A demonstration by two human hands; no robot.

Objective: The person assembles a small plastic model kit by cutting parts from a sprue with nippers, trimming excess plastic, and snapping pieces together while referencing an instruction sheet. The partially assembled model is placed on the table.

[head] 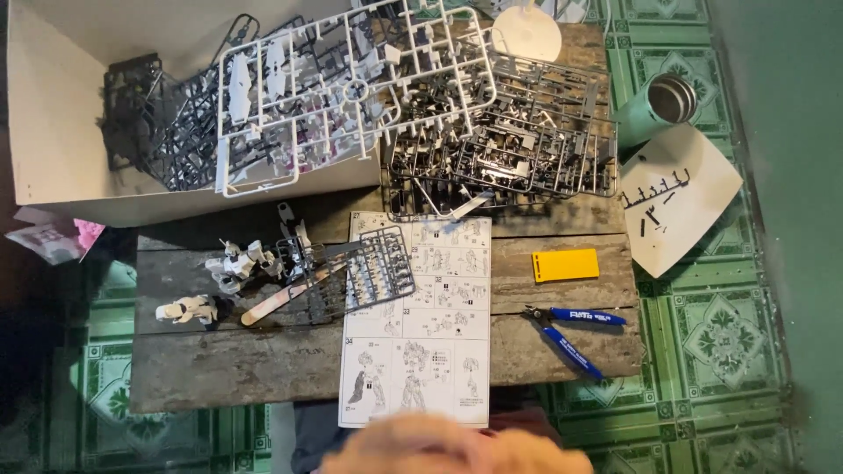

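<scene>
at the bottom edge of the view a blurred pair of hands (452,448) fills the frame's lower middle; they run together in the smear, so left cannot be told from right, nor whether either is spread, clenched or holding anything.

touching that blur from above is the white printed instruction sheet with line drawings (415,320), the nearest thing to the hands. it lies flat on the weathered grey plank table (228,369), its long axis running straight away from the person, its near edge just at the knuckles (neither hand can be called the closer one).

to the right of the sheet, well apart from the hands, lie the blue-handled side cutters (571,333), handles splayed toward the right and near edge, with a flat yellow rectangular card (565,264) just beyond them.

to the left, a small grey parts frame (373,268) overlaps the sheet's far left corner, beside a pale sanding stick (281,298) and two white half-built model figures (211,285).

farthest off, white and dark grey parts frames (395,105) pile across an open white cardboard box (53,114).
</scene>
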